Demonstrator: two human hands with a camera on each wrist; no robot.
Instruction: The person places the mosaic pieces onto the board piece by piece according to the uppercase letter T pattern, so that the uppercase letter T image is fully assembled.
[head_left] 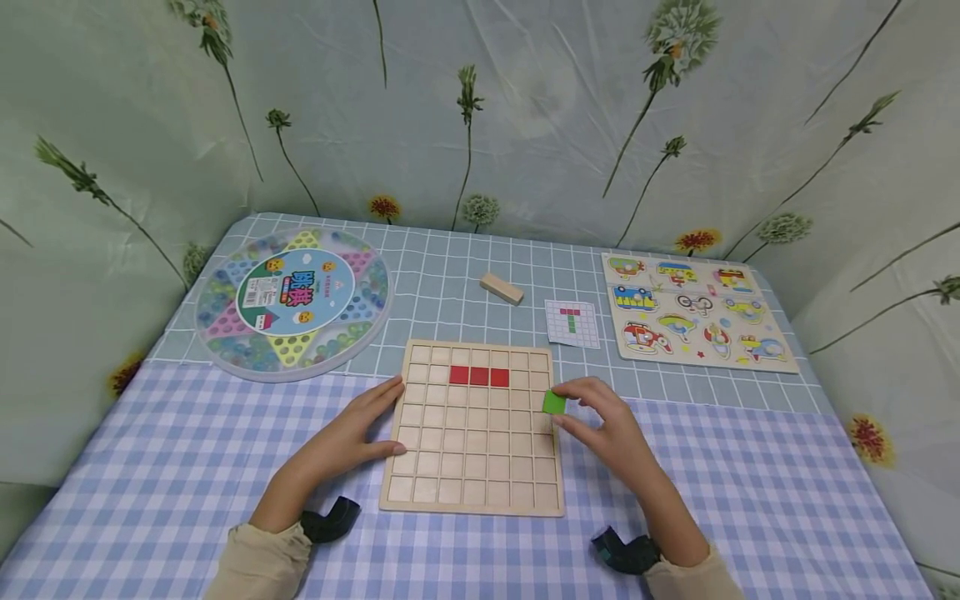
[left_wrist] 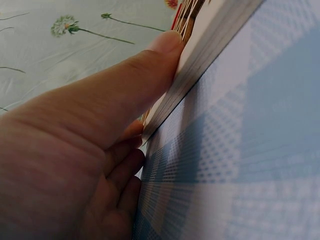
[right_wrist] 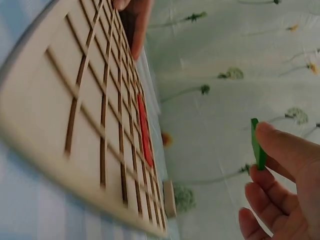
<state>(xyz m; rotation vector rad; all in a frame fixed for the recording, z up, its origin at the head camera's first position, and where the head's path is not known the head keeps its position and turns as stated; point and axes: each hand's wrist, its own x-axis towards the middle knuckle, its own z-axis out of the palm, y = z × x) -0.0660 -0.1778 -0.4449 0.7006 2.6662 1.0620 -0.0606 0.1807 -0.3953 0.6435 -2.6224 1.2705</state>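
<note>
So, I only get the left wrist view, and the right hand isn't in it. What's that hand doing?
Observer: In the head view, the right hand pinches a green tile by the right edge of the board.
Operator: There's a sliver of red at the top of my picture. What's on the board?
Observer: Three red tiles, side by side in the second row from the far edge.
Operator: Anything just past its far right corner?
Observer: A small card, printed with a red bar above a green column.
</note>
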